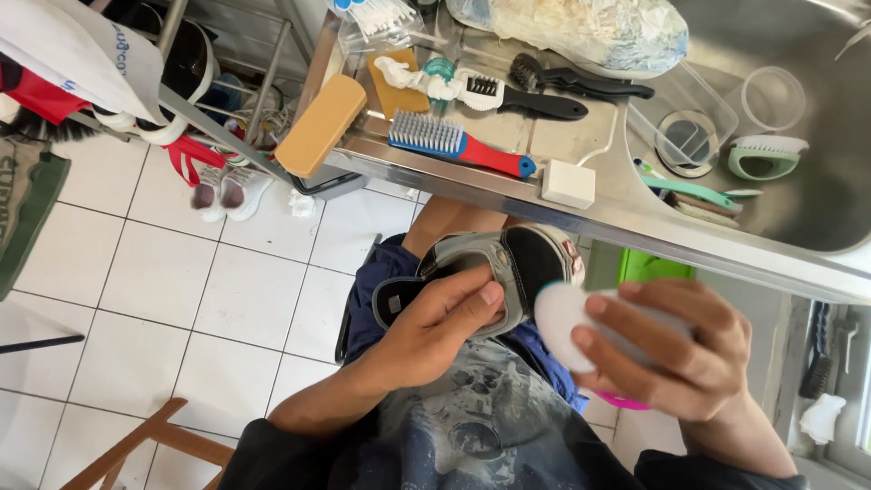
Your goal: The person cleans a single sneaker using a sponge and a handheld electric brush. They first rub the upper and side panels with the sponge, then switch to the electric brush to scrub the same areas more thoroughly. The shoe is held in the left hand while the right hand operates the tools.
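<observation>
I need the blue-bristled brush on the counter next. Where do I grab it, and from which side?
Take the blue-bristled brush by its red handle, coming from the counter's front edge nearest you. The handle tapers toward the white block and lies bare, while the bristle head sits close to the tan sponge block. Your left hand holds the shoe.

Head camera, looking steeply down, close above hands (544,336)

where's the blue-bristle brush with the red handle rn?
Head view, upper middle: the blue-and-red brush lies on the steel counter near its front edge, between the tan block and the white block, above the shoe.
</observation>
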